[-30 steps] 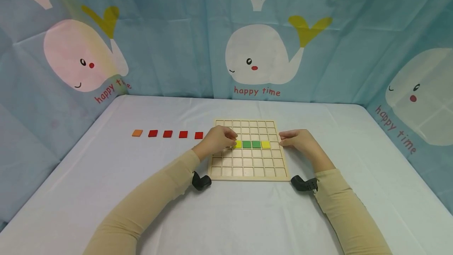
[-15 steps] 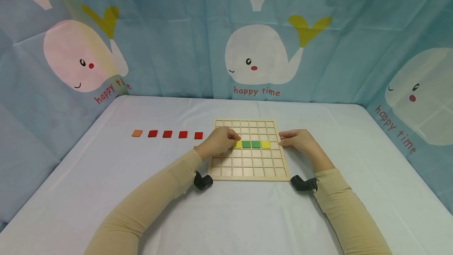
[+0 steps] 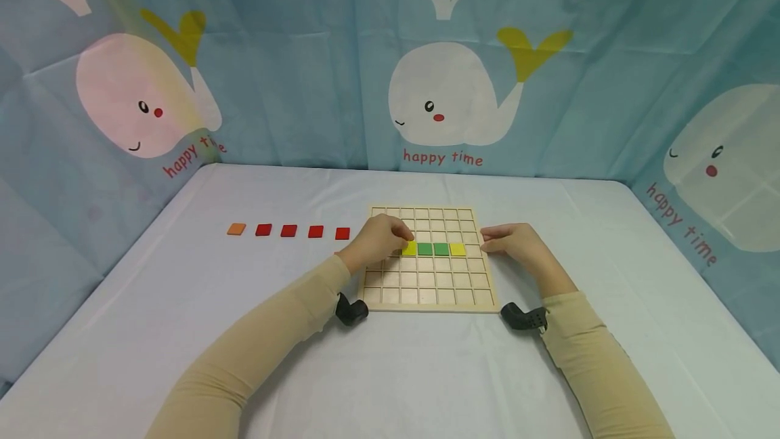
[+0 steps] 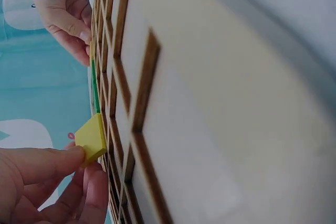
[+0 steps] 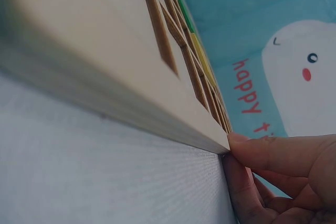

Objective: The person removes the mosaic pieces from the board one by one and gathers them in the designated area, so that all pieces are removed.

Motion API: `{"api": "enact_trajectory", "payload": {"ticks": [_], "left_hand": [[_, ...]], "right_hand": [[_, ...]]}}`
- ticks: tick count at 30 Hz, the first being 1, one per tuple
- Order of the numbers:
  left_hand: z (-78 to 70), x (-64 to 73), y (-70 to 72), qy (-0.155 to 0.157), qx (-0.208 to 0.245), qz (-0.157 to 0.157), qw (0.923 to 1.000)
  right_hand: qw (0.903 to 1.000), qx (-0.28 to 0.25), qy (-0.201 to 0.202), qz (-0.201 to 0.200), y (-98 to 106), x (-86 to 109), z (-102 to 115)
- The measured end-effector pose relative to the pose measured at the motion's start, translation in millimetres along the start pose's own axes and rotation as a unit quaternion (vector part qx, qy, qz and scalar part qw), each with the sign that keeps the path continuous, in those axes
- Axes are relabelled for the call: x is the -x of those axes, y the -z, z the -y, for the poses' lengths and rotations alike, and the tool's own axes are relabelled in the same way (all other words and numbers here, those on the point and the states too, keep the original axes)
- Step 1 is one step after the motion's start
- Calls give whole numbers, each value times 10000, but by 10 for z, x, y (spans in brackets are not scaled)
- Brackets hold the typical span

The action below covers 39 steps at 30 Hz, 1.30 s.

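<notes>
My left hand (image 3: 379, 239) pinches a yellow tile (image 4: 91, 139) between thumb and fingers, over the left end of a short row on the gridded wooden board (image 3: 435, 297). In the left wrist view the tile stands tilted, its edge close to the grid. Beside it in the row lie two green tiles (image 3: 432, 249), then another yellow tile (image 3: 457, 249). My right hand (image 3: 518, 244) touches the board's right edge with thumb and fingertips, the fingers fairly straight. In the right wrist view its thumb (image 5: 283, 153) is right at the board's rim.
Left of the board, several red tiles (image 3: 289, 230) and one orange tile (image 3: 236, 229) lie spaced in a line on the white-covered table (image 3: 426, 371). A blue curtain (image 3: 305, 87) with printed whales encloses the back and sides. Black wrist cameras sit at both cuffs.
My left hand has shifted slightly to the right, still pinching the yellow tile. A sliver of a reddish tile beside the left wrist half a second ago is hidden now. My right hand stays put.
</notes>
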<state>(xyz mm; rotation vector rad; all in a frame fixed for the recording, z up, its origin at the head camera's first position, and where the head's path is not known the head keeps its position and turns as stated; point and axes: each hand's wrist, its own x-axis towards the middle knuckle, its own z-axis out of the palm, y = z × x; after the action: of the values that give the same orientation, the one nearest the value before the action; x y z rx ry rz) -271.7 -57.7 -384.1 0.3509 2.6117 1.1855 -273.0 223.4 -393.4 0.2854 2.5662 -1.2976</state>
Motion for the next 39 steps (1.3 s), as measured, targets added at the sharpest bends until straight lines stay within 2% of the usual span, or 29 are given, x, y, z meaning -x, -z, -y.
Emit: {"api": "enact_trajectory", "payload": {"ticks": [6, 9, 14, 27, 32, 39], "left_hand": [[3, 27, 81, 221, 300, -163, 9992], [29, 62, 158, 325, 541, -208, 9978], [118, 141, 330, 506, 644, -325, 9961], [487, 380, 771, 682, 206, -344, 9969], [606, 436, 858, 751, -7, -465, 9961], [694, 497, 934, 883, -200, -511, 9946]], "right_hand": [[10000, -58, 38, -9, 0, 12, 6], [10000, -58, 39, -12, 2, 12, 5], [10000, -2, -7, 7, 8, 13, 1], [10000, 33, 78, 23, 3, -9, -5], [10000, 69, 67, 15, 12, -13, -19], [10000, 44, 87, -2, 10, -2, -16]]}}
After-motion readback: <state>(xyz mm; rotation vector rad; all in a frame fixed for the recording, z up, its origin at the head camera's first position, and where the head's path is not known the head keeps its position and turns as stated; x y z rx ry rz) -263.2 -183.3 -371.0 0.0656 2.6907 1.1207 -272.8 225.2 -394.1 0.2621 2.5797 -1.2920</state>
